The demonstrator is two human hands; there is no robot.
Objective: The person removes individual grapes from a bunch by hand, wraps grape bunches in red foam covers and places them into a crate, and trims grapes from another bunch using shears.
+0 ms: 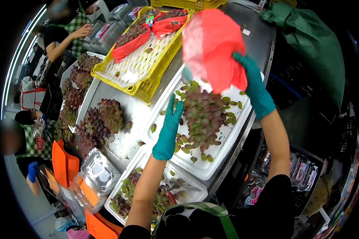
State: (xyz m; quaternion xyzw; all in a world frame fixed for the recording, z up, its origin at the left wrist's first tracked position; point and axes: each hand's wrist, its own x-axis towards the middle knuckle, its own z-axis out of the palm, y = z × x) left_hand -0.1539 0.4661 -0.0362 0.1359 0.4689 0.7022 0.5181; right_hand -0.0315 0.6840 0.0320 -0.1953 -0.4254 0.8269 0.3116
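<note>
My right hand (256,85), in a green glove, grips the lower right edge of a red wrapper (223,47) with a pale, blurred left side. The wrapper hangs over the far end of a white tray (203,170). A large bunch of reddish-purple grapes (205,113) lies in that tray, with loose green and purple grapes scattered round it. My left hand (169,131), also gloved in green, is beside the left of the bunch, its fingers stretched out and holding nothing.
A yellow crate (153,81) holds more grapes in red wrappers. Grape bunches (95,125) lie on the metal table, left. A nearer white tray (195,191) holds grapes and scissors (169,187). Clear plastic boxes (99,171) stand left. Co-workers (70,30) are across the table.
</note>
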